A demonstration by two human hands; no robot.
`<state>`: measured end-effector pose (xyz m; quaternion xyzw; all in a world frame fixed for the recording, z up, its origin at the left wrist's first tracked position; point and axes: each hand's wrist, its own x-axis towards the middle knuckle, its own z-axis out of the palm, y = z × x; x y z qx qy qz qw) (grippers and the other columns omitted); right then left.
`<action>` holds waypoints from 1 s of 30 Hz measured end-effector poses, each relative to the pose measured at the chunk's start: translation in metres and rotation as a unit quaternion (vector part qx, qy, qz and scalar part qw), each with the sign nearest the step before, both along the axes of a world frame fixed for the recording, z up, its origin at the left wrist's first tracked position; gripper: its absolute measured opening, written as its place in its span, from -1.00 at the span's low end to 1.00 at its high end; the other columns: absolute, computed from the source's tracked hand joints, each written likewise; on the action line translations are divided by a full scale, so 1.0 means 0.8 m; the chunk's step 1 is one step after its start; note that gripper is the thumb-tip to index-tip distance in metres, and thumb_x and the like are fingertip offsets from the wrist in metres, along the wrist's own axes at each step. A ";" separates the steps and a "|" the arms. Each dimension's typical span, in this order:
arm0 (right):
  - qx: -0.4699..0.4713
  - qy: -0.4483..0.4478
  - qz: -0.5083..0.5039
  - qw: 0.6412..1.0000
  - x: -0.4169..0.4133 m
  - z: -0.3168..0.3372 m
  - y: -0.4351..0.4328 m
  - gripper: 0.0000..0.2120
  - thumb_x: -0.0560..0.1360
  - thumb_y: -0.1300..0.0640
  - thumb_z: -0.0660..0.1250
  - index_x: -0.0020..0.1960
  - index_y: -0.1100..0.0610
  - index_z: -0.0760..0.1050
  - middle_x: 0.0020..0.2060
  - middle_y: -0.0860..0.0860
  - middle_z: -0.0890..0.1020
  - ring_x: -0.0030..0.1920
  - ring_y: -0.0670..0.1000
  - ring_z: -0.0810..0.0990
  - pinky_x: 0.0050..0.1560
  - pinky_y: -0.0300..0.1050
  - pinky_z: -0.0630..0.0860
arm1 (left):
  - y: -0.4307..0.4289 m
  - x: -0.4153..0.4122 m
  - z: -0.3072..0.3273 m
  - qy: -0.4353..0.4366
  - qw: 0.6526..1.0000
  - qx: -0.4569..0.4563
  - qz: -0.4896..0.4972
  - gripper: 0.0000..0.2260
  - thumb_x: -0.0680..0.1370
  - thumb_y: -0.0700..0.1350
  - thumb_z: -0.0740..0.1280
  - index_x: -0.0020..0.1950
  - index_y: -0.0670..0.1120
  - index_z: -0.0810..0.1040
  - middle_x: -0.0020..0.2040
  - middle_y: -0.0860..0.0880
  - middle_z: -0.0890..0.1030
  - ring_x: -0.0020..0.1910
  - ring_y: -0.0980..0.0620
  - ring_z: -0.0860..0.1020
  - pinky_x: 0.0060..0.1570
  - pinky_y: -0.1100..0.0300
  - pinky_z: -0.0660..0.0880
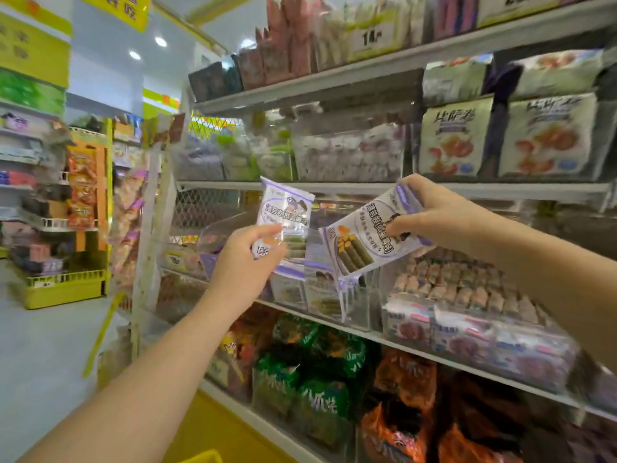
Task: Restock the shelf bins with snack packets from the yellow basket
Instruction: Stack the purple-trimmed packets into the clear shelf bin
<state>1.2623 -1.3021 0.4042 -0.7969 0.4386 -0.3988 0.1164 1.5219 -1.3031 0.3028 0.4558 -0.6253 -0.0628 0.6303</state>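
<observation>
My left hand (245, 253) pinches the lower edge of a white-and-purple snack packet (287, 212), held upright in front of the shelf. My right hand (430, 212) grips a second packet of the same kind (364, 242) by its upper end, tilted, its lower end over a clear shelf bin (357, 305). That bin holds more of these purple packets standing on edge. A yellow rim, perhaps the yellow basket (200, 457), shows at the bottom edge.
Clear bins of pink-wrapped snacks (467, 289) sit right of the purple packets. Green and orange bags (320, 389) fill the shelf below. White pouches (547, 138) stand on the shelf above. An aisle with a yellow rack (66, 289) opens to the left.
</observation>
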 end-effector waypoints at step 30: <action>-0.134 0.153 0.004 0.979 0.011 -0.011 -0.128 -0.29 0.25 -0.22 0.53 0.29 -0.38 0.25 0.06 -0.11 0.35 0.08 -0.10 0.36 0.01 -0.33 0.30 | -0.124 -0.094 0.004 -0.167 0.983 -0.068 -0.038 -0.72 0.52 0.14 0.33 0.22 0.19 0.49 0.26 0.30 0.15 0.09 0.20 0.39 0.04 0.12 0.49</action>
